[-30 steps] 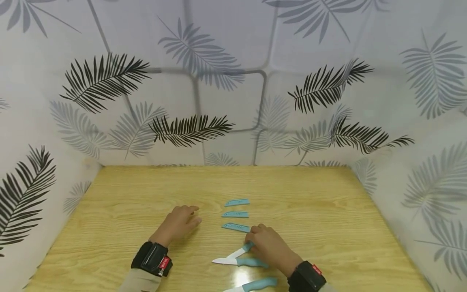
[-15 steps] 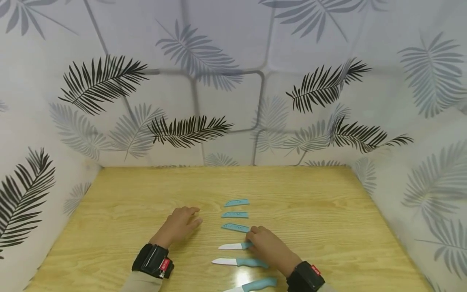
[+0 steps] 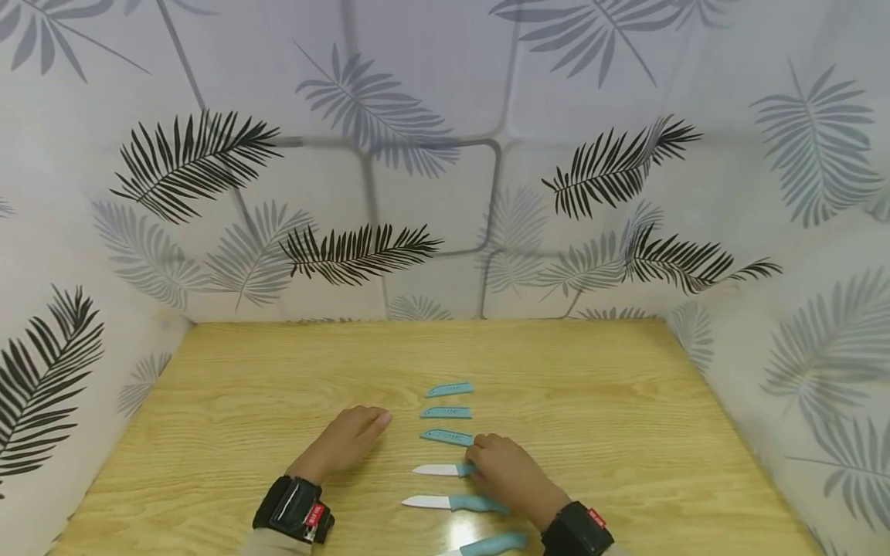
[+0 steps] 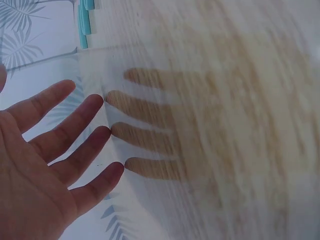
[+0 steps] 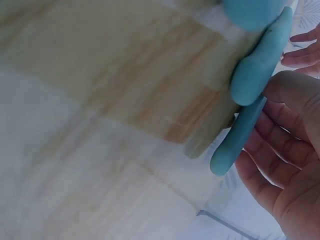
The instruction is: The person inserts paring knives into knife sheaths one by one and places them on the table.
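Observation:
Three knives with light blue handles lie in a column on the table in the head view. My right hand (image 3: 507, 471) pinches the handle of the farthest knife (image 3: 435, 469), whose white blade points left. In the right wrist view, that handle (image 5: 237, 137) sits between thumb and fingers. Just nearer is the middle knife (image 3: 478, 503), and the nearest knife (image 3: 494, 544) is partly cut off by the frame edge. Beyond them lie three blue blade sheaths: far (image 3: 449, 390), middle (image 3: 446, 412) and near (image 3: 446, 437). My left hand (image 3: 345, 440) holds nothing, its fingers extended in the left wrist view.
The wood-grain table (image 3: 591, 386) reflects light near the nearest knife. A pale cloth with leaf prints (image 3: 445, 193) hangs behind it and at both sides. Black bands (image 3: 295, 510) circle both wrists.
The farthest knife has turned from slanting across the middle knife's blade to lying roughly parallel with it. My left thumb has come closer to the fingers.

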{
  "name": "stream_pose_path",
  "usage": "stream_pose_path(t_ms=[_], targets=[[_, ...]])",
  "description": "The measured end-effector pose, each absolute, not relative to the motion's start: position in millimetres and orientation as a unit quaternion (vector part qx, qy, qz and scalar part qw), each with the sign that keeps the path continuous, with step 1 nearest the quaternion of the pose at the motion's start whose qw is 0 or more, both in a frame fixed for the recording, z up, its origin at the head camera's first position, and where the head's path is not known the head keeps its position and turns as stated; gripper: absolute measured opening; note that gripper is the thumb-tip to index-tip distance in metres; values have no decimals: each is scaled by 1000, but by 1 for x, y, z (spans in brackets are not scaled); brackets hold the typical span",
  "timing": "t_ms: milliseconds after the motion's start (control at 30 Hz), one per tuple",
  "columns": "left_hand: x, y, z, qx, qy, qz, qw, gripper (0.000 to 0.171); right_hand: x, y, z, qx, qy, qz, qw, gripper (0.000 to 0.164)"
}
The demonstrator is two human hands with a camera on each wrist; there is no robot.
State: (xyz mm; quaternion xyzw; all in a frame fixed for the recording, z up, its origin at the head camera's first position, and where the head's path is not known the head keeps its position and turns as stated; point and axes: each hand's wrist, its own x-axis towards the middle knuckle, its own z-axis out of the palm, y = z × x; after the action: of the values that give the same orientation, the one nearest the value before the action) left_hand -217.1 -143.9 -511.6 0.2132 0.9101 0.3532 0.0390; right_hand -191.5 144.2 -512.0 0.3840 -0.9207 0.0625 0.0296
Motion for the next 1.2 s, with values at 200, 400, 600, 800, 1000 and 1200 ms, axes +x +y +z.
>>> stream_pose_path(t_ms=[200, 400, 600, 800, 1000, 1200], targets=[[-217, -144, -511, 207, 911, 354, 40, 52, -192, 143, -509, 385, -920, 71, 23, 13], [-218, -142, -509, 210, 909, 358, 35, 56, -190, 143, -495, 381, -919, 99, 21, 15], [-218, -138, -509, 229, 905, 356, 33, 55, -190, 141, -474, 387, -916, 101, 38, 18], [-215, -138, -512, 226, 907, 351, 46, 54, -188, 142, -448, 391, -909, 137, 39, 12], [-214, -139, -513, 225, 910, 348, 35, 51, -182, 143, -427, 399, -903, 149, 64, 10], [-215, -137, -515, 235, 907, 349, 21, 45, -178, 141, -415, 416, -883, 161, 146, 12]])
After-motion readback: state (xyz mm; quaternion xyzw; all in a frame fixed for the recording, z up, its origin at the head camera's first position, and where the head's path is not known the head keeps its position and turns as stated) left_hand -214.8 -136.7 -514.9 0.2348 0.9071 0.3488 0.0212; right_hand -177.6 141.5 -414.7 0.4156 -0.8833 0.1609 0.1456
